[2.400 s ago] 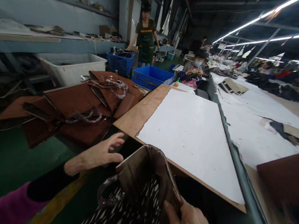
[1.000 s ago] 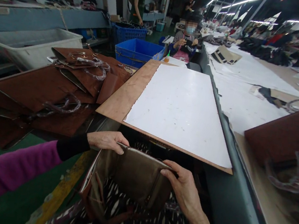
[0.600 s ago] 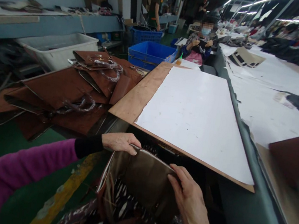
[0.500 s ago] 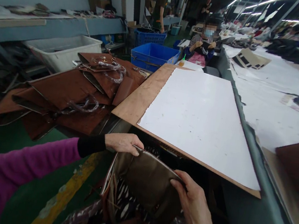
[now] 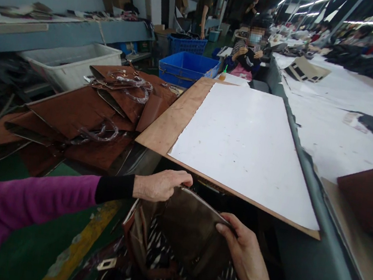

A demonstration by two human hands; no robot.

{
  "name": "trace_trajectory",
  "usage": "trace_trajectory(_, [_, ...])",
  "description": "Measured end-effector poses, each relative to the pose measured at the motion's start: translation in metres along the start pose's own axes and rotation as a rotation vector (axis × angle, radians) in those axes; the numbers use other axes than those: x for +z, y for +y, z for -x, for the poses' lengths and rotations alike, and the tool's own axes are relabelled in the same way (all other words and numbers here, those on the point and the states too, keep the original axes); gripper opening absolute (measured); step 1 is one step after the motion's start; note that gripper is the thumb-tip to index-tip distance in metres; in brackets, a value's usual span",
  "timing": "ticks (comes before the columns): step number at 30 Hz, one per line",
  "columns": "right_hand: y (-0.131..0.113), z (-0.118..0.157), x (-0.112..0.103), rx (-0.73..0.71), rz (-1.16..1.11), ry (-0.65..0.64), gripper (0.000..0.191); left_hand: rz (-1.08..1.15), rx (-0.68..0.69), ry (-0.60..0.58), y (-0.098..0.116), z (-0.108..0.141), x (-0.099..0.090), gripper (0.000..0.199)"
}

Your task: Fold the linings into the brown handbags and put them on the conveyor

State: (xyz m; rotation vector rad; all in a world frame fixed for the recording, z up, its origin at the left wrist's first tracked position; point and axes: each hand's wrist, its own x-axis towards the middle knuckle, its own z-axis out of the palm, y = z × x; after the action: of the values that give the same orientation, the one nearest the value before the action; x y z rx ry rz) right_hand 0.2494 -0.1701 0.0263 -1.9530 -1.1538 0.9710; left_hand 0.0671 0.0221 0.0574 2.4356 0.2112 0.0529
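head view, bag [image 5: 193,223] in left hand [image 5: 159,186], right hand [image 5: 246,248]

Beyond the left hand [image 5: 160,185], a white bin [image 5: 48,71] stands near a blue crate [image 5: 176,78], with a bench [image 5: 72,31] behind the bin. Ahead of both hands lies a wooden board [image 5: 172,114] bearing white paper [image 5: 245,142]; past its far edge sits a co-worker [image 5: 233,62]. To the right of the right hand [image 5: 247,249] runs a paper-covered table [image 5: 335,148].
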Motion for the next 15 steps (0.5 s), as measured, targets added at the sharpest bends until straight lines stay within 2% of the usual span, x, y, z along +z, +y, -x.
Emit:
trace_trajectory(4, [-0.001,-0.001,0.0,0.009,-0.033,0.002,0.02,-0.025,0.068,-0.055,0.0,-0.001,-0.004,0.038])
trace_trajectory(10, [0.001,0.001,0.001,0.009,-0.053,0.027,0.019,-0.172,0.046,-0.089,-0.003,-0.009,0.002,0.021])
trace_trajectory(15, [0.003,0.003,0.002,0.009,-0.044,0.048,0.019,-0.258,0.024,-0.069,-0.002,-0.013,0.006,0.009])
